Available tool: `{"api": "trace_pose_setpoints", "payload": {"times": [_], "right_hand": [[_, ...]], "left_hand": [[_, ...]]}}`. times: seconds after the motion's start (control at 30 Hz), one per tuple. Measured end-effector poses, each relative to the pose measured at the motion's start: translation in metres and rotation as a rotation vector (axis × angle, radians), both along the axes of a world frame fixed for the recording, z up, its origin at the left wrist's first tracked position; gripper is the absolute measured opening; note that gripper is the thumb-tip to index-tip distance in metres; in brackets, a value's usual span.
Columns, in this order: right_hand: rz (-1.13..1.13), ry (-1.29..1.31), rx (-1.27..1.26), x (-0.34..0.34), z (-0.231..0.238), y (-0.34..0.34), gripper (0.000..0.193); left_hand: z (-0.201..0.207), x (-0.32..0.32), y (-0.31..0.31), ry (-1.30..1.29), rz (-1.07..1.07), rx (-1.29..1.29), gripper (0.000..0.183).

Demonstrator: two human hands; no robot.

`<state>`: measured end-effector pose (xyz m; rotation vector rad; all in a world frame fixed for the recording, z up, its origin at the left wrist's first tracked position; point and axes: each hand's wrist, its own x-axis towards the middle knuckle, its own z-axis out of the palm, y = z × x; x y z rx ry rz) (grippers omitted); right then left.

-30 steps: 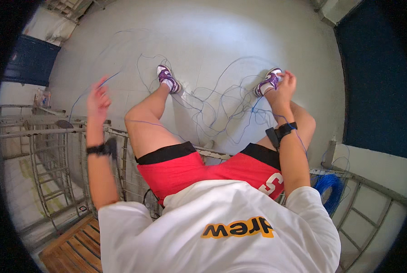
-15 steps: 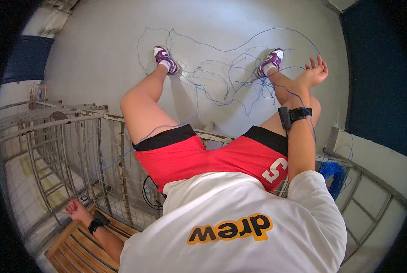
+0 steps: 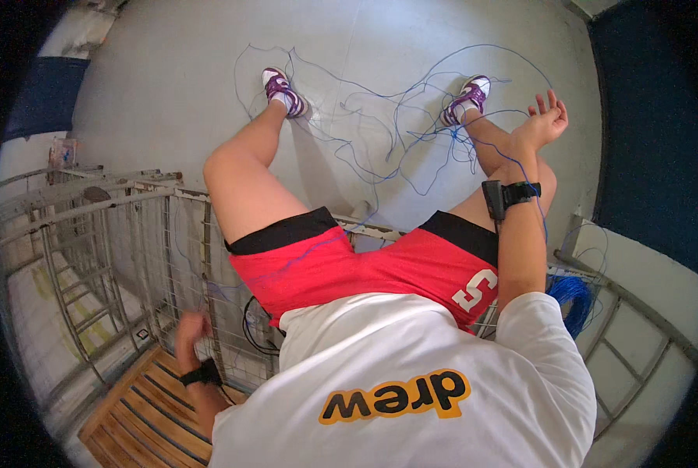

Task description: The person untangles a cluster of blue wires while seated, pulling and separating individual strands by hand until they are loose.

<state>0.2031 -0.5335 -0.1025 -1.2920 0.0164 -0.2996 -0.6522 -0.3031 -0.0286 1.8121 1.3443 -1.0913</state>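
Note:
My right hand (image 3: 548, 118) is raised beside my right knee, its fingers apart and slightly curled. Loops of thin blue wire (image 3: 485, 48) pass by its fingertips, and one strand drapes over my right wrist and forearm. Most of the wire spreads in a loose tangle on the floor between and around my shoes. My left hand (image 3: 191, 335) is low on the left, near the metal mesh railing, smeared by motion; its fingers cannot be made out. Another blue strand crosses my red shorts towards that side. Whether it reaches the left hand is unclear.
A coil of blue wire (image 3: 571, 300) hangs by the metal frame at my right. A slatted wooden bench (image 3: 142, 413) stands at lower left, beside metal rack bars (image 3: 76, 288). Black cable (image 3: 255, 335) loops by my left hip. A dark blue panel (image 3: 653, 140) covers the right wall.
My left hand has moved right and upwards, from above the bench towards my hip. The strand over my lap has shifted right onto the shorts. My right hand has hardly moved.

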Motion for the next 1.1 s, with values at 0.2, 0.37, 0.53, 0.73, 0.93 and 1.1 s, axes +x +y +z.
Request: {"api": "trace_pose_setpoints", "payload": {"times": [0.2,0.37,0.53,0.73,0.93,1.1], "right_hand": [[0.022,-0.038,-0.007,-0.003,0.005,0.01,0.018],[-0.056,0.018,-0.03,0.004,-0.005,-0.007,0.019],[-0.068,0.088,-0.005,-0.003,0.003,-0.013,0.02],[-0.09,0.081,-0.031,0.003,0.012,-0.006,0.02],[-0.089,0.029,-0.017,0.004,0.014,0.001,0.018],[-0.113,0.018,-0.017,0.007,0.011,-0.01,0.017]], "left_hand": [[0.077,0.365,-0.03,-0.828,0.009,0.296,0.022],[-0.003,0.447,-0.067,-0.339,-0.796,-0.016,0.034],[-0.03,0.404,-0.05,-0.641,-0.759,0.08,0.033],[0.026,0.282,0.032,-0.911,0.729,0.185,0.016],[0.009,0.084,0.063,-0.922,1.0,1.228,0.043],[-0.066,-0.029,0.034,0.08,0.502,0.864,0.051]]}}
